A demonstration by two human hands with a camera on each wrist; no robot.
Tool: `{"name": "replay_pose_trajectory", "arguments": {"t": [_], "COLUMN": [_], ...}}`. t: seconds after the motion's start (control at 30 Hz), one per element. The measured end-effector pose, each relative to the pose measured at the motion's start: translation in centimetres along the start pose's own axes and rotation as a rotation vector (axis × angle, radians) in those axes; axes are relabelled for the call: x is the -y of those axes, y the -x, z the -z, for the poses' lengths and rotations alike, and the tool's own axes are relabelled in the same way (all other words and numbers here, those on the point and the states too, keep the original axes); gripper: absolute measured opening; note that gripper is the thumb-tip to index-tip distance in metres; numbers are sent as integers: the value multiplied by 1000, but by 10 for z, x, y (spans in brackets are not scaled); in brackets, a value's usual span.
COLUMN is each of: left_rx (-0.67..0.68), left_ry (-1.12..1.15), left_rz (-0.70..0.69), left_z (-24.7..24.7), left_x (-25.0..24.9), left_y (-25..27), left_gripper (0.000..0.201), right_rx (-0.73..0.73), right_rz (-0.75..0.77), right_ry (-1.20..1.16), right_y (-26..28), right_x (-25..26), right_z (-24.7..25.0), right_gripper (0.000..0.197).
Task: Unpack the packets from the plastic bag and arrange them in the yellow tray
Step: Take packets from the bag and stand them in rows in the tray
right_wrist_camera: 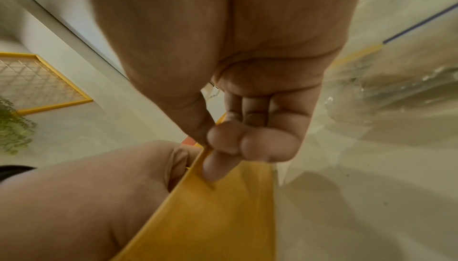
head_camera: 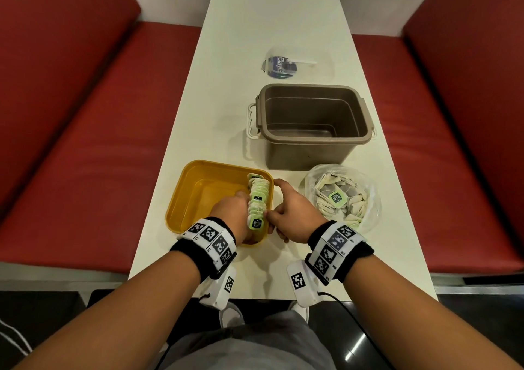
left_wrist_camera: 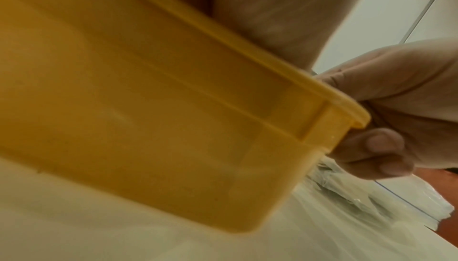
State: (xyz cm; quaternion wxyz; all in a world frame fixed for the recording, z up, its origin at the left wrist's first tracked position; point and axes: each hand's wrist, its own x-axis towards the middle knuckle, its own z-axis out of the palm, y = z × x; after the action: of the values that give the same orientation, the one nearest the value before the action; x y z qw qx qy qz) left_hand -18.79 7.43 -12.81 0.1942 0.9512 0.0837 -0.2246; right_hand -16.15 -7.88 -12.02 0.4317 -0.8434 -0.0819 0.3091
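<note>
Your left hand (head_camera: 231,214) sits low in the centre of the head view, inside the yellow tray (head_camera: 198,171), its side laid against the row of tea-bag packets (head_camera: 257,199). How far its fingers curl is hidden behind the row, so you cannot tell its grip; it seems placed there to keep the packets on edge so they do not topple into the bare half of the tray.

Your right hand (head_camera: 292,214) is just right of that, outside the tray. In the right wrist view its fingers (right_wrist_camera: 218,165) are curled, and one fingertip rests against the tray's outer wall (right_wrist_camera: 223,216) under the rim, with the thumb near the rim. That looks like a brace, so the tray does not slide while the left hand tidies the row. The row runs along the right-hand wall, probably so later rows can fill leftward.

Right of the hands, at centre right, the plastic bag (head_camera: 368,199) lies open with many loose packets still in it, so by my reckoning the work is at an early stage.

Above it stands a brown plastic tub (head_camera: 283,148) with a white handle, and further up lies a clear bag with a dark label (head_camera: 279,65).

All this rests on a long cream table (head_camera: 255,29); red padded benches (head_camera: 85,143) flank it on both sides.
</note>
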Motion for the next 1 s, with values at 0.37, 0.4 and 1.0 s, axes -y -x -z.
{"name": "replay_pose_trajectory", "arguments": {"t": [0.37, 0.4, 1.0], "left_rx": [124, 123, -162], "left_ry": [3, 7, 31], "left_rz": [-66, -75, -402], "left_z": [1, 1, 44], "left_x": [5, 6, -94], "left_y": [-16, -16, -3], "left_gripper": [124, 123, 26], "right_rx": [16, 15, -402], "right_rz": [17, 17, 175], "right_ry": [12, 13, 323], "right_y": [-1, -2, 24], "right_x": [-1, -1, -40], "right_z": [2, 2, 103], "right_gripper": [72, 72, 37]}}
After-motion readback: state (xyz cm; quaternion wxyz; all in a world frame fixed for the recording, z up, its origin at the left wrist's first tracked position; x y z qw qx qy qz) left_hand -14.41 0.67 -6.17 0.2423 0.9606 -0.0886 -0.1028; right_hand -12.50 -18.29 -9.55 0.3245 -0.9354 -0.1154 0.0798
